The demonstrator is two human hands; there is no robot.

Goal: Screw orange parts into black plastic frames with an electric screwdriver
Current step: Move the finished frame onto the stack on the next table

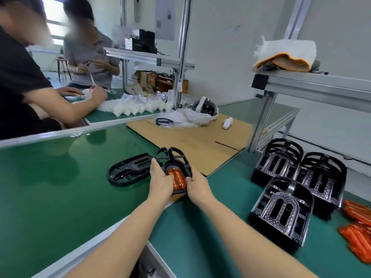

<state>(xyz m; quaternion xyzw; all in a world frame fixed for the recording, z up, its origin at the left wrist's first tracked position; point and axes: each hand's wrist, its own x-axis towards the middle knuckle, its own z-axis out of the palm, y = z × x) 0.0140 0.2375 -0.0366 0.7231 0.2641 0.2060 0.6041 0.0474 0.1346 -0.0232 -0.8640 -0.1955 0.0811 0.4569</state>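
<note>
Evidently steadying it for fastening, the left hand [160, 180] and right hand [197, 184] clasp the black frame [176, 167] from either side on the green table [60, 187], its orange part [176, 177] seated inside, beyond which another frame [128, 169] lies flat.

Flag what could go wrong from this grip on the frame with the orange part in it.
1. The black frame held by the left hand and right hand sits across the cardboard's edge, so it may rock under pressure.
2. No screwdriver is in view; freeing a hand to fetch one could shift the orange part.
3. A second frame lies close by the left hand and could get knocked.
</note>
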